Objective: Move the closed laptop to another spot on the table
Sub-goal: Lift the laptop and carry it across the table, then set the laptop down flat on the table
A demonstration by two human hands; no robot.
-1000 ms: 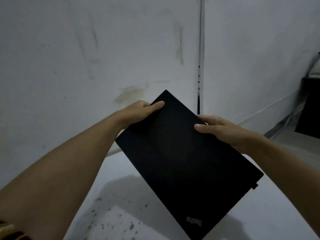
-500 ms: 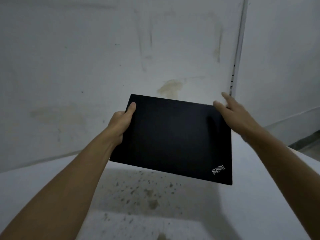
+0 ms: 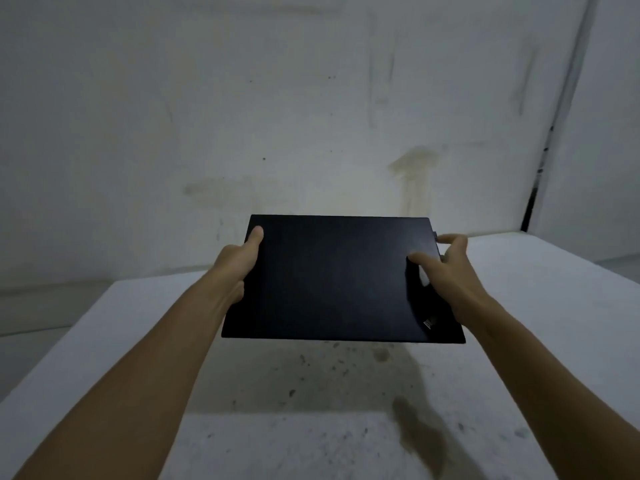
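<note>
The closed, flat black laptop (image 3: 339,278) is held level in the air above the pale, dark-speckled counter (image 3: 138,341), casting a shadow on it. The left hand (image 3: 239,268) grips its left edge, thumb on the lid. The right hand (image 3: 450,275) pinches the right edge, thumb on top and forefinger against the side. A stained white wall (image 3: 207,116) rises behind.

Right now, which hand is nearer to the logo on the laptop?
The right hand: the logo sits at the near right corner of the laptop, just beside that hand's wrist, while the left hand holds the opposite edge.
</note>
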